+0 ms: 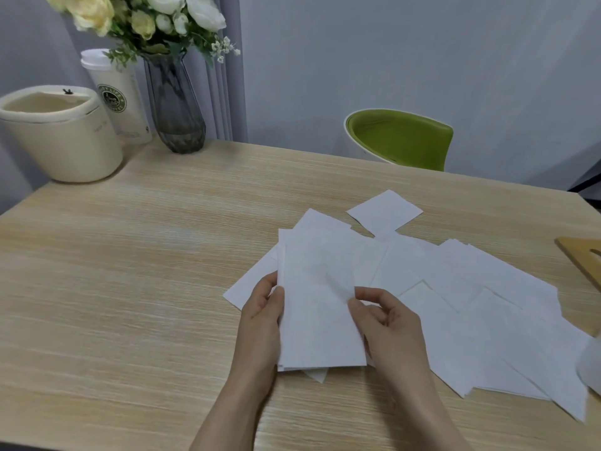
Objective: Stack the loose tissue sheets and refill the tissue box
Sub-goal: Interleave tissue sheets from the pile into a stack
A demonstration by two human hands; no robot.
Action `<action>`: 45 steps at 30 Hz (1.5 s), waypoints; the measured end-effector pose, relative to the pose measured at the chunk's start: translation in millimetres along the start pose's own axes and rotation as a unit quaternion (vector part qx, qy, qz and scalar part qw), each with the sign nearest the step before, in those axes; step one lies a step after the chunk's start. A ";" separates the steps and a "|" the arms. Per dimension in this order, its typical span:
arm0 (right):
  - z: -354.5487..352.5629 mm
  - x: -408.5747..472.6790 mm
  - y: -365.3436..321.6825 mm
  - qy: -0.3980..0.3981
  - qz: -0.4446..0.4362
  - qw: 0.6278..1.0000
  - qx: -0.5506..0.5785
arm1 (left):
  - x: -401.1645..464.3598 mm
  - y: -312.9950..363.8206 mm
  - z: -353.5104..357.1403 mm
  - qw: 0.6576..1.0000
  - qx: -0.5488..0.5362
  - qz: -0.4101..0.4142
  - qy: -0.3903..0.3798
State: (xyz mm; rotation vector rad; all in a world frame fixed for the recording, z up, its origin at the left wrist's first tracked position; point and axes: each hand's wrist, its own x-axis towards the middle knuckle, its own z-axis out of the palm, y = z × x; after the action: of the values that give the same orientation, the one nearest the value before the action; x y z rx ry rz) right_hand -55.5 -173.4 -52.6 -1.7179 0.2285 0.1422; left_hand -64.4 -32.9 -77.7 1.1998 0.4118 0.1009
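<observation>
The left hand (261, 315) grips the left edge of a gathered tissue stack (317, 304) above the wooden table (130, 255); the right hand (385, 320) pinches its right side; loose tissue sheets (487, 304) lie scattered just right.

Grey wall (390, 60) behind a green chair (403, 138) (wooden table (130, 255) in front).

Setting: home or small office room. Indicators, all beyond the left hand (260, 317): pale wood-grain table (130, 255), grey glass vase of flowers (177, 102), green moulded chair (403, 138).
</observation>
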 end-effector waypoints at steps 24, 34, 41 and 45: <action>4.4 -17.5 8.1 -0.087 -0.062 0.983 -0.152 | -8.3 -7.9 13.1 0.993 0.030 0.026 -0.114; -15.5 -21.8 16.6 -0.019 -0.081 0.996 0.021 | -17.3 -10.6 41.6 0.997 -0.015 0.071 0.032; -61.1 -4.1 7.8 -0.074 -0.103 0.991 -0.040 | -15.3 3.7 25.1 1.000 -0.010 0.022 0.013; -77.6 4.3 -1.5 -0.115 -0.101 0.986 -0.065 | -17.7 8.8 25.0 0.999 0.028 0.013 -0.044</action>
State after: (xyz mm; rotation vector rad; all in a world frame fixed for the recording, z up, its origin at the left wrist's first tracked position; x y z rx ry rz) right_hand -53.7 -250.1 -39.7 -1.8259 -0.1291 0.2084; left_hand -70.5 -56.9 -57.7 1.2597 0.3239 0.0601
